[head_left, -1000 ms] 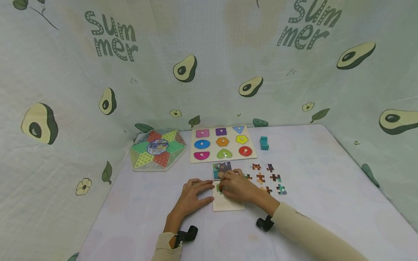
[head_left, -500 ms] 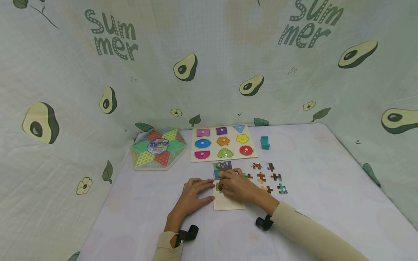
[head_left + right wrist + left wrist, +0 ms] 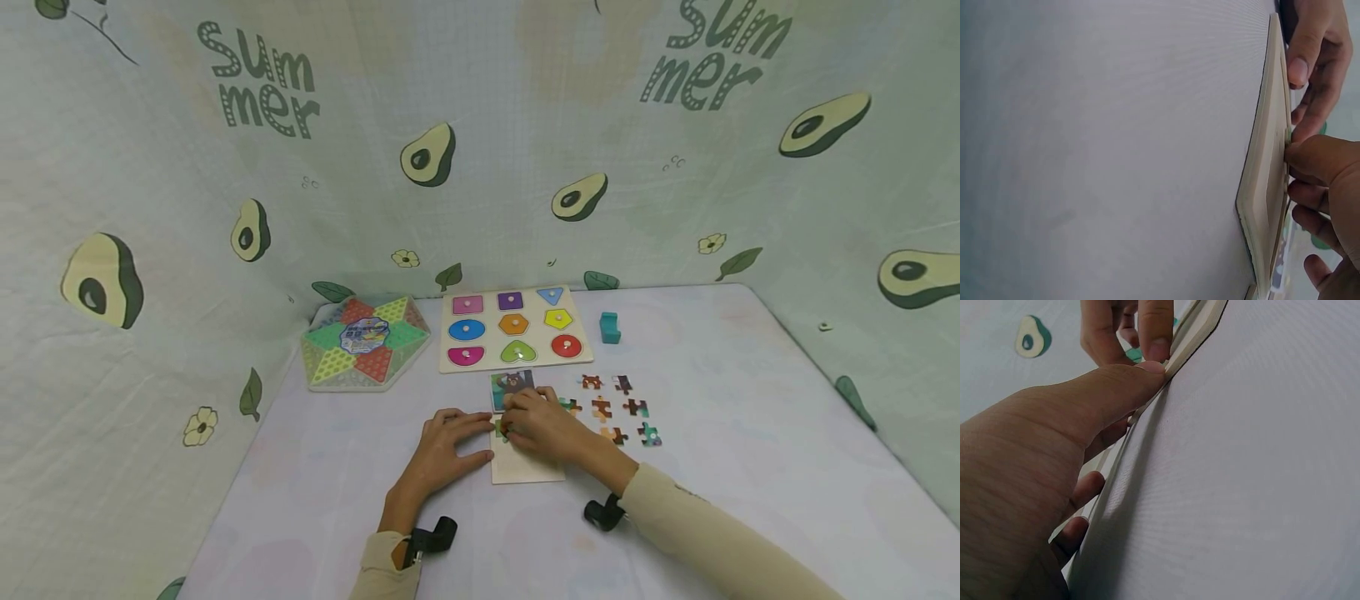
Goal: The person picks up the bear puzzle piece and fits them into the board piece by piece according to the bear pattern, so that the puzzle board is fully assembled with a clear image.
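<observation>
A small pale wooden puzzle tray [image 3: 528,472] lies in front of the person. At its left edge the left hand [image 3: 444,450] rests, thumb and fingertips touching the rim, fingers loosely spread. Over the tray's upper part, the right hand [image 3: 546,427] bends its fingers and thumb down on a jigsaw piece, mostly hidden under them. A bit of green puzzle piece [image 3: 498,430] shows in the tray's upper left corner, between the hands. Right behind the tray lies a bear picture [image 3: 512,382], partly covered by the right hand. Several loose jigsaw pieces [image 3: 602,407] lie in rows to the right.
Farther back stands a wooden shape board [image 3: 491,339] with coloured knobbed pieces. A hexagonal star-patterned game box [image 3: 366,343] lies to its left, a small teal block [image 3: 610,327] to its right. An avocado-printed cloth [image 3: 480,125] hangs behind the table.
The right hand's fingertips shift very slightly over the tray's upper left, and less of the brown piece beneath them shows now. The left hand stays at the rim.
</observation>
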Tool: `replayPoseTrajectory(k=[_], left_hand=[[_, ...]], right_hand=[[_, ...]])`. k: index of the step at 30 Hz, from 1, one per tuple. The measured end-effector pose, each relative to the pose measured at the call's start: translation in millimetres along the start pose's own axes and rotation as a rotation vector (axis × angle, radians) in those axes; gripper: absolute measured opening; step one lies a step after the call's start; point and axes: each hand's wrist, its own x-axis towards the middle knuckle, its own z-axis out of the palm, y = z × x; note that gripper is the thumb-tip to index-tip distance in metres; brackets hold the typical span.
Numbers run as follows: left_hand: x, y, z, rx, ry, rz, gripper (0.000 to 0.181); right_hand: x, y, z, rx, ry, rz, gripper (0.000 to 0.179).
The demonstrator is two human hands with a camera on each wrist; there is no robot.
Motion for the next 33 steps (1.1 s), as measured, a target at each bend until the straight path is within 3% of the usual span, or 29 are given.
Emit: replayPoseTrajectory(k=[8,16,27,33], left_hand=[[1.3,3.1,1.2,0.012,-0.012,0.008,0.043],[0.5,4.3,-1.3,0.082,-0.022,0.033,0.041],[0.5,2.5,-1.1,0.074,-0.034,0.013,0.04],[0.1,1.5,0.9,0.073,-0.032,0.021,0.04]], right_hand=[[-3.2,0.6,-5.8,-0.001,-0.035,0.06,0.018],[-7.9,7.5,-22.4,0.007,0.0,0.05,0.028],[-20.3,23.2,-39.0,0.057,0.039,0.097,0.022],[-29.7,34.6,-47.3,0.056,0.031,0.173,0.02]])
